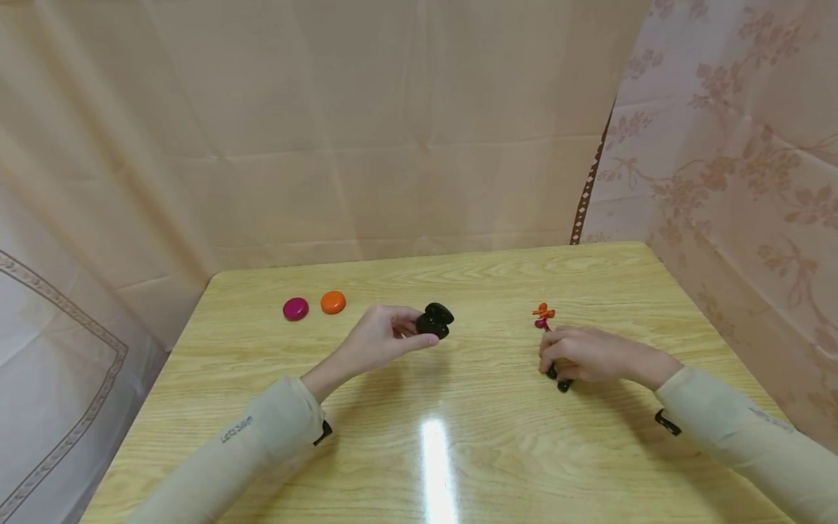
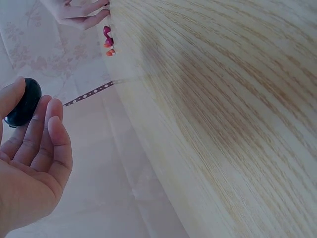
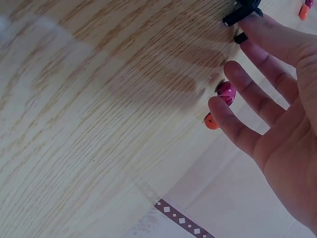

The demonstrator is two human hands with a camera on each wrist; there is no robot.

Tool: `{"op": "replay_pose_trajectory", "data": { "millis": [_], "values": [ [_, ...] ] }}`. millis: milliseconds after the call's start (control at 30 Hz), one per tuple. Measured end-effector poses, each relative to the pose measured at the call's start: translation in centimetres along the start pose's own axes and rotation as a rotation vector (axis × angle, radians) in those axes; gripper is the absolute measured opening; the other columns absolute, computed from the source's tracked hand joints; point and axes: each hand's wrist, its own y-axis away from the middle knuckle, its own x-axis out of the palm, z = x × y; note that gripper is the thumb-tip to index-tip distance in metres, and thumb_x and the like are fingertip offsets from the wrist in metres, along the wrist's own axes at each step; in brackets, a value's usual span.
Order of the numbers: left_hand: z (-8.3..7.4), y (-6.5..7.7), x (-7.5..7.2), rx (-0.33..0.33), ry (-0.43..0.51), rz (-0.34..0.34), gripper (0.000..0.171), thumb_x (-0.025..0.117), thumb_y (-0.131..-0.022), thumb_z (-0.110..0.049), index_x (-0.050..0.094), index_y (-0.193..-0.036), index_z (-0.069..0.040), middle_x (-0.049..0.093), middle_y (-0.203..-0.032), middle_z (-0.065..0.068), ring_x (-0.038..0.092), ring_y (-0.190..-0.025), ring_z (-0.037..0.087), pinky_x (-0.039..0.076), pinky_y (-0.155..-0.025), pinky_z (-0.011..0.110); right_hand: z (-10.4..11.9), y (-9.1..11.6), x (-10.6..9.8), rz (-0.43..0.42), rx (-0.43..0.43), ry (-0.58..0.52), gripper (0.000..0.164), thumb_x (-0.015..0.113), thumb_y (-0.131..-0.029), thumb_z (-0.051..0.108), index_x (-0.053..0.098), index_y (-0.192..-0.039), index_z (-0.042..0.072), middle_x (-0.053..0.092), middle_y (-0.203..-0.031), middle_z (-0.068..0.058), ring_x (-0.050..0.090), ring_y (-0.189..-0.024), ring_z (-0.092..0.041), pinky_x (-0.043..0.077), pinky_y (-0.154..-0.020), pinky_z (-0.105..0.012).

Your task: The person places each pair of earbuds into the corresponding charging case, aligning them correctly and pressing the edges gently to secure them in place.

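Observation:
My left hand [image 1: 386, 336] holds a black earbud case [image 1: 435, 320] above the middle of the table, its lid raised. In the left wrist view the case [image 2: 24, 103] sits between thumb and fingers as a dark rounded shape. At the right, my right hand [image 1: 589, 354] is down at the tabletop, thumb and index finger pinching a black earbud [image 3: 239, 15]. Another black earbud [image 1: 564, 385] lies just beside the fingertips. Beyond that hand lie magenta earbuds [image 1: 540, 323] and orange earbuds [image 1: 543, 311], close together; the other fingers [image 3: 252, 94] extend past them.
A round magenta case [image 1: 296, 309] and a round orange case [image 1: 333, 302], both closed, rest at the table's back left. The wooden table [image 1: 366, 466] ends at hanging curtains [image 1: 393, 145] behind and to the sides.

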Motion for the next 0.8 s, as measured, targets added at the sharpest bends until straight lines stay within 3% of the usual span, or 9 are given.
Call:
{"op": "replay_pose_trajectory", "data": {
  "millis": [800],
  "values": [
    [-0.06, 0.07, 0.01, -0.019, 0.0, 0.017, 0.028, 0.082, -0.088, -0.031, 0.077, -0.107, -0.012, 0.074, -0.086, -0.007, 0.068, -0.074, 0.014, 0.057, -0.069, 0.032, -0.01, -0.79, 0.12, 0.028, 0.1, -0.096, 0.016, 0.08, -0.088, 0.009, 0.075, -0.103, 0.014, 0.069, -0.094, 0.009, 0.058, -0.079, 0.0, 0.053, -0.067, -0.028]
  ]
}}
